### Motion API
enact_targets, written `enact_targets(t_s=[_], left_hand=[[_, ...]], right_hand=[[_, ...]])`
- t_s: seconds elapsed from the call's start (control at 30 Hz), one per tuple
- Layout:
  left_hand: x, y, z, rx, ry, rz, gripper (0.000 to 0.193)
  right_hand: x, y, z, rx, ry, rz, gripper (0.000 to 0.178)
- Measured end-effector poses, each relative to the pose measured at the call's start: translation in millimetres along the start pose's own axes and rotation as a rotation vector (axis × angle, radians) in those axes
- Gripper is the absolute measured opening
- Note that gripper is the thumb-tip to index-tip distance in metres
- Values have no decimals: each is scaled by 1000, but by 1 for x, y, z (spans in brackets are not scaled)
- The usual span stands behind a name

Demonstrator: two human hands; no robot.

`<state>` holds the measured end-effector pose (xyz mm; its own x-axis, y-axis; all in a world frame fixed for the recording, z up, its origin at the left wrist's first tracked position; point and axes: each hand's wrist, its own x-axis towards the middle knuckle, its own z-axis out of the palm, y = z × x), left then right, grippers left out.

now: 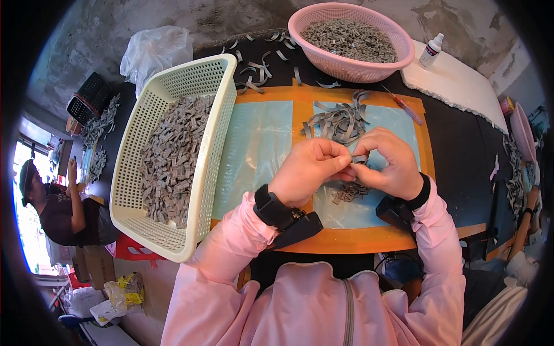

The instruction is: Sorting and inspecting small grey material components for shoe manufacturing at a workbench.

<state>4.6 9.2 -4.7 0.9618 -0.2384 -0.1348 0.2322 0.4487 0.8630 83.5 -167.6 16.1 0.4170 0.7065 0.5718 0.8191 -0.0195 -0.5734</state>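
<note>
My left hand [311, 169] and my right hand [388, 164] meet over the blue sheet, fingertips pinched close together. Between them is a small grey strip [359, 159], mostly hidden by the fingers; its exact kind is too small to make out. Just beyond the hands lies a loose heap of curved grey strips [340, 122]. Below the fingertips, small brownish-grey pieces [350, 192] sit in a little pile on the blue sheet [329, 216], partly covered by my right hand.
To the left stands a cream basket [216, 147] with many small grey-brown pieces. A pink basket [297, 43] of similar pieces is at the back, beside a white bottle [431, 51] on a foam board [456, 86]. A screwdriver [408, 109] lies right. Another person [60, 207] sits far left.
</note>
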Motion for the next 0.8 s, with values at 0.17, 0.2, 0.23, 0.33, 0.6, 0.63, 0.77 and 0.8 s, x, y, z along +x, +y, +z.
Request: enact_targets(t_s=[0.17, 0.2, 0.23, 0.33, 0.6, 0.63, 0.77, 0.8], left_hand=[[-1, 0, -3, -143, -57, -58, 16], [-1, 1, -3, -144, -57, -58, 16], [-1, 2, -4, -171, -65, -50, 15], [0, 4, -5, -192, -70, 0, 16], [-5, 14, 8, 6, 72, 140, 18], [-6, 14, 8, 100, 76, 144, 17], [-6, 11, 9, 307, 168, 249, 14], [-6, 11, 10, 307, 166, 250, 14]], right_hand=[[-3, 1, 1, 176, 22, 88, 22], [-4, 2, 0, 175, 22, 88, 22], [-5, 4, -1, 209, 23, 107, 21], [-5, 3, -1, 245, 32, 133, 20], [-6, 2, 2, 203, 82, 125, 20], [-6, 2, 3, 220, 96, 137, 20], [-5, -3, 6, 303, 132, 209, 20], [-5, -3, 5, 302, 133, 208, 20]])
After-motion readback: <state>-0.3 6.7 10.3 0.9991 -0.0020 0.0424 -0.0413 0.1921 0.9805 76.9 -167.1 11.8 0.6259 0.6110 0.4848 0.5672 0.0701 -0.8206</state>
